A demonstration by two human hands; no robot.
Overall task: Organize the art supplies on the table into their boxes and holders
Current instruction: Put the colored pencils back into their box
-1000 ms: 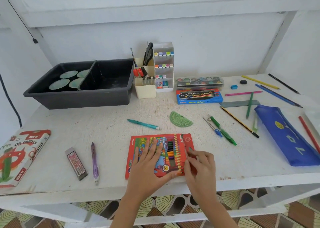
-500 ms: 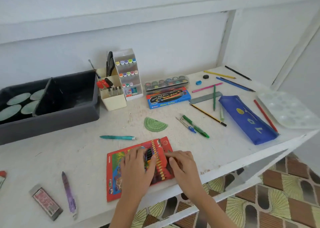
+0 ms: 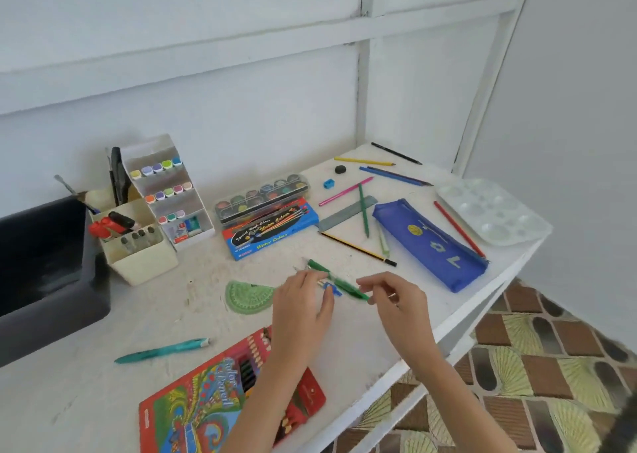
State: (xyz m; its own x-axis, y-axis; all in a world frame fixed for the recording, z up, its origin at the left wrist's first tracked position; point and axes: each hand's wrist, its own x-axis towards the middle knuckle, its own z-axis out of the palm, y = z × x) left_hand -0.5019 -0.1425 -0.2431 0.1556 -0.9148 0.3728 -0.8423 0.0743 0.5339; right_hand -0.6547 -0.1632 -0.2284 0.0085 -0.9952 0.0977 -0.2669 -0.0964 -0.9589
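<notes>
Right hand [image 3: 396, 302] pinches the green pen [image 3: 346, 285] at one end; left hand [image 3: 303, 306] seemingly pinches its middle.

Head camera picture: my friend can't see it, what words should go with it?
A person's left hand and right hand meet at a green pen on a white table; their grip is unclear. Around it lie a colour pencil box, a blue pencil case, loose pencils and a watercolour set.
</notes>
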